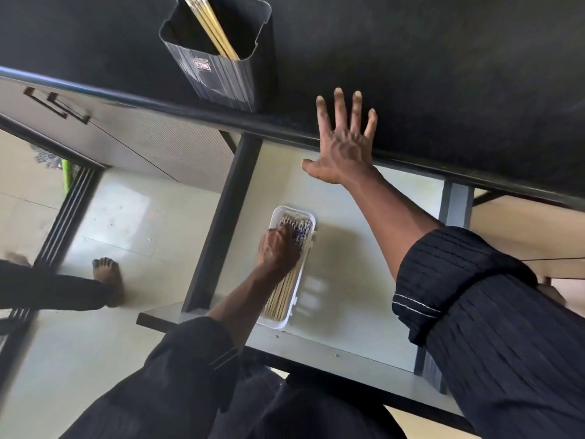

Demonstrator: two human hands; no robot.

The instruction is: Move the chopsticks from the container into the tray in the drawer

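Observation:
A dark ribbed container point(221, 80) stands on the black countertop point(443, 58) near its front edge, with a few yellow chopsticks point(212, 28) leaning inside. Below, the open drawer point(357, 280) holds a white tray point(292, 213) filled with several wooden chopsticks point(281, 296) whose patterned ends point to the far end. My left hand point(278, 248) rests on the chopsticks in the tray, fingers curled over them. My right hand point(345, 141) lies flat with fingers spread on the countertop's front edge, holding nothing.
The drawer's dark left side rail point(224, 223) runs beside the tray. Cabinet fronts with dark handles point(57, 104) sit at the left. My bare foot point(109, 277) stands on the pale floor beside a dark sliding-door track point(63, 223).

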